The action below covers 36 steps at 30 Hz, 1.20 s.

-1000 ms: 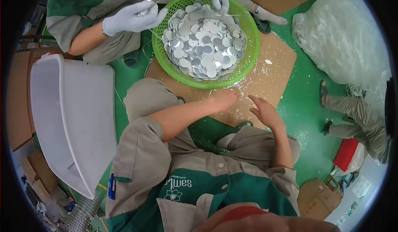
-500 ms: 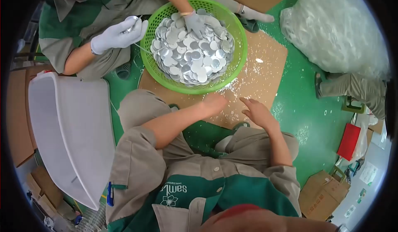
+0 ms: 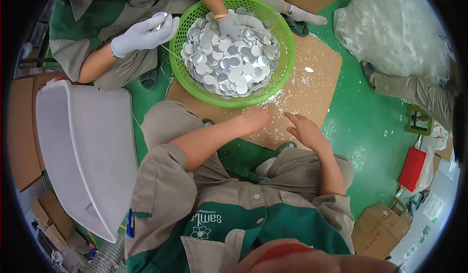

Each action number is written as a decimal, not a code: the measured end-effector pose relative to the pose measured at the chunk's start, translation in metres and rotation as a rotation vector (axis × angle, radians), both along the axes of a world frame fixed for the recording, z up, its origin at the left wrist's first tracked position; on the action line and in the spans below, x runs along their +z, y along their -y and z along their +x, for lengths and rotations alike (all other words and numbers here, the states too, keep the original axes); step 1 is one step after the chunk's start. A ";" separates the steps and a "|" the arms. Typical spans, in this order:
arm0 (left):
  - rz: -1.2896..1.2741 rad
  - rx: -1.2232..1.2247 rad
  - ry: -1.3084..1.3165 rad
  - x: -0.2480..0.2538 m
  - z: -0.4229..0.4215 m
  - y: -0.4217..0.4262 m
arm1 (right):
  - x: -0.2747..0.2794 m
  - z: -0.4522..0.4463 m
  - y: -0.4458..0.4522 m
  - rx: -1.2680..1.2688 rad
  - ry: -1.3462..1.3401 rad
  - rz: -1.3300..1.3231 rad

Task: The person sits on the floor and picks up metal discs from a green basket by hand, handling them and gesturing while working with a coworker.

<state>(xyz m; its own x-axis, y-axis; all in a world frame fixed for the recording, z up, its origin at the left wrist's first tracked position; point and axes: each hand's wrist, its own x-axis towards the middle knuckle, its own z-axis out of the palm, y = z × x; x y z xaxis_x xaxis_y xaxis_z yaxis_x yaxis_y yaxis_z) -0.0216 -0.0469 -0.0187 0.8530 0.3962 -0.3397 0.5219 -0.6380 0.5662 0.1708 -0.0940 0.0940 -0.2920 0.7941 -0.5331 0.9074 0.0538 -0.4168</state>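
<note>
My left hand [image 3: 257, 120] hangs just below the near rim of a green plastic basket [image 3: 288, 73]; its fingers point away and are mostly hidden. To its right, my right hand [image 3: 305, 130] is bare, with thumb and forefinger apart and nothing visible between them. Both hands are over a brown cardboard sheet [image 3: 319, 68] sprinkled with small white bits. Round silvery discs [image 3: 234, 63] heap up inside the basket. A co-worker's gloved hand [image 3: 230, 28] rests on the discs, while that person's other gloved hand [image 3: 146, 35] holds a small shiny object [image 3: 160, 21], possibly a disc.
At left stands a large white plastic tub [image 3: 105, 151]. A bulky clear plastic bag [image 3: 395, 29] lies at upper right, beside another person's leg [image 3: 414, 95]. Farther down the right side are a red object [image 3: 412, 168] and a cardboard box [image 3: 381, 228] on the green floor [image 3: 373, 136].
The whole view has shifted slightly, with most things a little farther right. My hands keep nearly the same pose. The leg at right has moved upward a little.
</note>
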 end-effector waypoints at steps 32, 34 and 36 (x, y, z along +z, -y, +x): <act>0.115 -0.060 0.052 -0.018 -0.002 0.006 | 0.000 0.000 0.002 0.006 -0.026 0.023; 0.102 -0.067 0.030 -0.012 -0.002 0.005 | 0.001 0.000 0.002 0.006 -0.022 0.021; 0.067 -0.067 -0.008 -0.006 -0.002 0.003 | 0.002 -0.002 0.002 0.005 -0.016 0.030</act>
<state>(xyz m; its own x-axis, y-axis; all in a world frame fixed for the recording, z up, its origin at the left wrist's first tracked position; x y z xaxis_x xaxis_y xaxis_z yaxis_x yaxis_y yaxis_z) -0.0236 -0.0502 -0.0250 0.8756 0.3605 -0.3214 0.4812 -0.7080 0.5169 0.1689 -0.0957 0.0964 -0.3039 0.8080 -0.5048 0.9005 0.0706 -0.4291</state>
